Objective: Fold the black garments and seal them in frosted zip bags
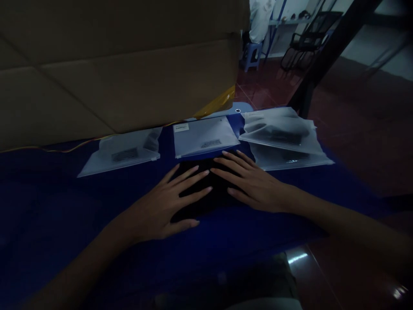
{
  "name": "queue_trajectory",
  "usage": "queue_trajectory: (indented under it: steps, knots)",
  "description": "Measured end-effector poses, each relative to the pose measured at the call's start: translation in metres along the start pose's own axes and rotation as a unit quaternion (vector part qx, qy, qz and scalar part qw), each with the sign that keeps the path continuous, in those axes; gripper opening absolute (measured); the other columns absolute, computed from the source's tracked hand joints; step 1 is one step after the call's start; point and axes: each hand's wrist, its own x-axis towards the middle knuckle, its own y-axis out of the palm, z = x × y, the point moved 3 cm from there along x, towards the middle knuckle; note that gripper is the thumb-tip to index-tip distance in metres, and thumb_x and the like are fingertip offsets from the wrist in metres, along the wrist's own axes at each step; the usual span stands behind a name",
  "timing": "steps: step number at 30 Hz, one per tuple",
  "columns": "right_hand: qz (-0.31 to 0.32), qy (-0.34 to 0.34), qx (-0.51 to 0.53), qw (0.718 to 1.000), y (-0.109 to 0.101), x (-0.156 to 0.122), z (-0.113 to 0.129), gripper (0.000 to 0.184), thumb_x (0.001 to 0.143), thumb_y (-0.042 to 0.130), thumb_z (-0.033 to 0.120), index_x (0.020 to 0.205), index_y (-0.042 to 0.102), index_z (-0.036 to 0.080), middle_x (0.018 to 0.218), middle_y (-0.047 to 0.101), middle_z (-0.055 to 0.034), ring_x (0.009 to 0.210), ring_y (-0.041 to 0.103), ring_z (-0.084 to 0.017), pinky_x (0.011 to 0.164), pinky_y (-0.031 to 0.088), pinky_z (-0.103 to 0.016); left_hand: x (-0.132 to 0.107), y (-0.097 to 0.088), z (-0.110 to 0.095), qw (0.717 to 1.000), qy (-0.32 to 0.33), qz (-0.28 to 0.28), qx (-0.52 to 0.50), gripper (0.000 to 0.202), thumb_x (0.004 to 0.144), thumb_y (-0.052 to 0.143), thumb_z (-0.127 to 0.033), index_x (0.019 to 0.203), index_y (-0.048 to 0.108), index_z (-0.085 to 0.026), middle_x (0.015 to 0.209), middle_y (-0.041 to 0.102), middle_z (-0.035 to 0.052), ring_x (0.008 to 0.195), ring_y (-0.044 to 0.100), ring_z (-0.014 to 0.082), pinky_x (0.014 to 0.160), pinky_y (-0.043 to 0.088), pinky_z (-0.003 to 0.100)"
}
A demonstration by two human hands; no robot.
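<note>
Both hands lie flat with fingers spread on a black, soft-looking piece (pixel 213 193), perhaps fabric; the dim light hides its details. My left hand (pixel 171 200) covers its left side, the thumb pointing right. My right hand (pixel 251 183) rests over its right side, fingertips facing the left ones across a small gap. Just beyond the hands is a white zip pouch (pixel 200 135) with a small label and a dark printed patch. Another translucent zip bag (pixel 125 148) lies to the left. On the right, translucent zip bags (pixel 280 129) overlap each other, with dark patches showing.
A blue cloth (pixel 80 215) covers the table. Behind the bags rises a large cardboard box (pixel 129 86) with yellow tape (pixel 216 103); a thin yellow cord (pixel 64 150) runs along its base. Farther off are a dark post (pixel 335 51), a black chair (pixel 306 41) and a person on a blue stool (pixel 252 56).
</note>
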Motion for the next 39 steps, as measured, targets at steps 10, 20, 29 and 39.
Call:
queue_trajectory:
  steps: [10, 20, 29, 39]
  knots:
    - [0.013, 0.014, -0.075, 0.997, -0.001, -0.002, -0.01, 0.057, 0.111, 0.039, 0.036, 0.166, 0.028, 0.022, 0.174, 0.024, -0.0106, 0.162, 0.014, -0.032, 0.129, 0.021, -0.063, -0.005, -0.002, 0.01, 0.997, 0.01, -0.074, 0.007, 0.054, 0.11, 0.048, -0.042, 0.16, 0.041, -0.023, 0.164, 0.044, 0.0089, 0.152, 0.044, 0.0267, 0.126, 0.038, 0.054]
    - [-0.091, 0.199, -0.168, 0.961, -0.007, -0.003, -0.014, 0.07, 0.107, 0.038, 0.058, 0.142, 0.058, 0.001, 0.15, 0.054, -0.0253, 0.143, 0.046, -0.042, 0.117, 0.043, -0.059, -0.003, 0.0, 0.006, 0.995, -0.005, -0.079, 0.059, 0.051, 0.112, 0.042, -0.041, 0.156, 0.047, -0.017, 0.162, 0.047, 0.0136, 0.15, 0.047, 0.0304, 0.116, 0.051, 0.054]
    - [-0.082, 0.214, -0.107, 0.968, -0.006, 0.002, -0.01, 0.042, 0.098, 0.06, 0.047, 0.124, 0.063, 0.014, 0.111, 0.072, -0.0137, 0.101, 0.066, -0.032, 0.092, 0.056, -0.049, -0.001, -0.001, 0.002, 0.996, -0.014, -0.079, 0.04, 0.05, 0.112, 0.042, -0.038, 0.157, 0.046, -0.018, 0.162, 0.047, 0.0137, 0.151, 0.045, 0.0307, 0.117, 0.049, 0.054]
    - [-0.163, 0.213, -0.023, 0.963, -0.013, -0.001, -0.017, 0.049, 0.093, 0.064, 0.037, 0.138, 0.055, 0.021, 0.121, 0.068, -0.0122, 0.096, 0.072, -0.031, 0.069, 0.063, -0.046, 0.004, 0.009, -0.002, 0.992, -0.06, -0.105, -0.022, 0.047, 0.11, 0.047, -0.031, 0.157, 0.047, -0.031, 0.167, 0.039, 0.0091, 0.157, 0.031, 0.0338, 0.124, 0.036, 0.064]
